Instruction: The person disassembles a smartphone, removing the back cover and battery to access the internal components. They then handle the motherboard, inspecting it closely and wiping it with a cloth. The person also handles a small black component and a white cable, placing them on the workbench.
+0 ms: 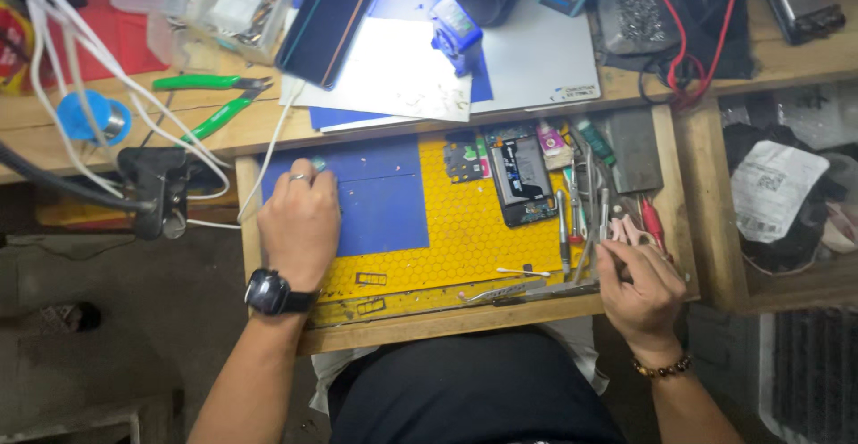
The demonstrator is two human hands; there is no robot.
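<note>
Reaching into the tool clutter at the right end of the drawer (675,230), my right hand (639,288) has its fingers curled together, the fingertips (617,249) touching the lower ends of the tweezers and screwdrivers (585,216); whether one of them is already pinched I cannot tell. Those tools lie just ahead of that hand, their long axes running away from me toward the back of the drawer, roughly in line with my fingers. The opened phone (518,180) sits ahead and to the left of that hand, nearer to it than to the other. My left hand (299,225) rests flat, fingers loosely together, on the blue mat (384,198), holding nothing, well apart from the tools, across the yellow honeycomb mat (465,238).
</note>
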